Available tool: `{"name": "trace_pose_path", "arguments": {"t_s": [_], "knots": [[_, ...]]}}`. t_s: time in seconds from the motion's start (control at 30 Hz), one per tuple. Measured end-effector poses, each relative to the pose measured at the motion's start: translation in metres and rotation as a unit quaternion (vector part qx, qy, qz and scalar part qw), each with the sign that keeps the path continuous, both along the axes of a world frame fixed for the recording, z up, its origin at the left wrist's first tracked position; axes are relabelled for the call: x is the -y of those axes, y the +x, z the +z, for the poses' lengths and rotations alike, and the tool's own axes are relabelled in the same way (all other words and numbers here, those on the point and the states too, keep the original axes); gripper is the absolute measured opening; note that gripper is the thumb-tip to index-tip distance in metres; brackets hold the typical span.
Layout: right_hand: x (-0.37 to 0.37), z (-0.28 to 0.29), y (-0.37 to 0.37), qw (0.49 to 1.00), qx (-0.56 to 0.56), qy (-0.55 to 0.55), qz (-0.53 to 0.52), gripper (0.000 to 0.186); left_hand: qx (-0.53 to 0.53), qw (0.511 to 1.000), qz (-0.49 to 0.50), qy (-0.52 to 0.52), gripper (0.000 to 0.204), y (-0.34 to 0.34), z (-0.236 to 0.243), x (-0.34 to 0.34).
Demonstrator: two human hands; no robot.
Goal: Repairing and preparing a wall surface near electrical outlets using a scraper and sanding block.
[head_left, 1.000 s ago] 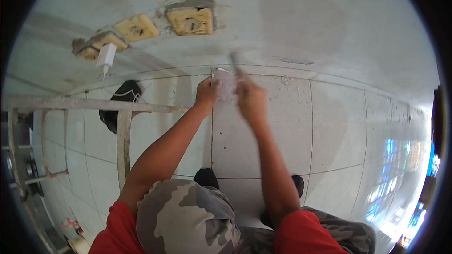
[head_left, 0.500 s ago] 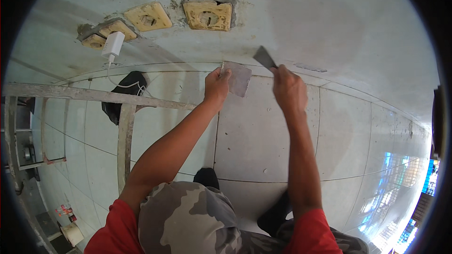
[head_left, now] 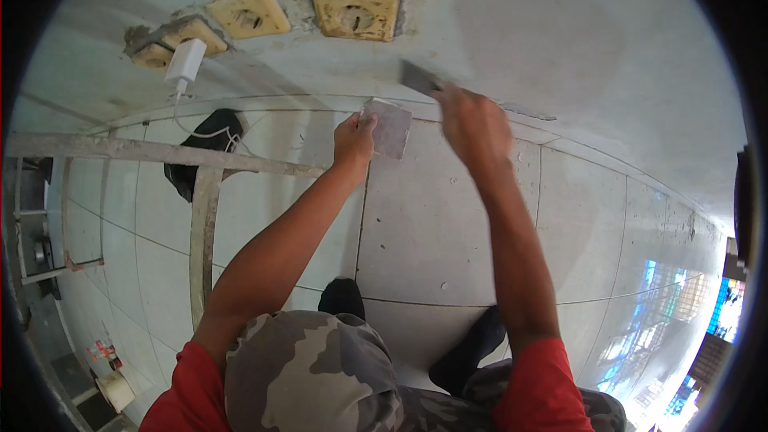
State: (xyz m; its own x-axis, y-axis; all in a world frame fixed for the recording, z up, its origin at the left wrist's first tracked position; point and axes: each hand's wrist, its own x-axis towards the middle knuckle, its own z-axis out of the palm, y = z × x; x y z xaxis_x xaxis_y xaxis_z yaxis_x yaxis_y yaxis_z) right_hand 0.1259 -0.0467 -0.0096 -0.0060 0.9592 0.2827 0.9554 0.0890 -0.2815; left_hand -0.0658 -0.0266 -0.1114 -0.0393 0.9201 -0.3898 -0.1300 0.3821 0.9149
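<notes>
Rightward, a plate (head_left: 392, 133) juts from the pinching left grip (head_left: 354, 142); the right grip (head_left: 478, 130) clasps a scraper (head_left: 418, 78).

The right grip (head_left: 478, 130) hides the handle of the blurred scraper (head_left: 419, 78).

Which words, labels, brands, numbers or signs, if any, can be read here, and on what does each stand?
No text can be read.
White charger: any print too small.
Yellowed wall socket: no legible marking.
Scraper in the right hand: blurred, any marking unreadable.
Square grey plate in the left hand: no legible marking.
</notes>
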Motion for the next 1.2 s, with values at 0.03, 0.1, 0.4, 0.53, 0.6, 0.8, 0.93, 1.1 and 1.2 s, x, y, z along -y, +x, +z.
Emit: {"name": "trace_pose_path", "arguments": {"t_s": [0.03, 0.1, 0.4, 0.53, 0.6, 0.8, 0.93, 1.1, 1.2], "knots": [[-0.004, 0.027, -0.023, 0.997, 0.005, -0.077, -0.010, 0.024, -0.002, 1.000, -0.002, 0.001, 0.020, -0.003, -0.002, -0.001], [0.000, 0.019, -0.018, 0.998, -0.009, -0.067, -0.019, 0.024, 0.033, 0.999, 0.020, 0.023, 0.020, -0.006, -0.007, -0.001], [0.004, 0.021, -0.008, 0.994, 0.027, -0.098, -0.029, 0.020, 0.027, 0.999, 0.017, -0.014, 0.018, -0.001, -0.006, -0.004], [0.015, 0.013, 0.019, 0.994, 0.000, -0.091, -0.061, 0.022, 0.032, 0.999, 0.014, -0.022, 0.017, 0.000, -0.014, 0.000], [0.007, 0.014, -0.009, 0.995, 0.022, -0.088, -0.037, 0.024, -0.003, 0.999, -0.006, -0.043, 0.017, -0.001, -0.012, -0.002], [0.016, 0.027, 0.017, 0.991, 0.014, -0.108, -0.076, 0.025, 0.006, 1.000, 0.004, 0.001, 0.019, -0.005, -0.009, -0.008], [0.003, 0.014, -0.018, 0.996, -0.007, -0.064, -0.060, 0.027, -0.021, 0.999, 0.013, -0.028, 0.019, -0.002, -0.016, -0.005], [0.015, 0.021, -0.011, 0.995, -0.045, -0.047, -0.073, 0.024, 0.008, 0.994, 0.076, -0.072, 0.020, -0.007, -0.003, -0.005], [0.019, 0.043, 0.017, 0.995, -0.005, -0.054, -0.088, 0.022, 0.004, 0.993, 0.083, -0.090, 0.020, 0.004, 0.011, 0.000]]}}
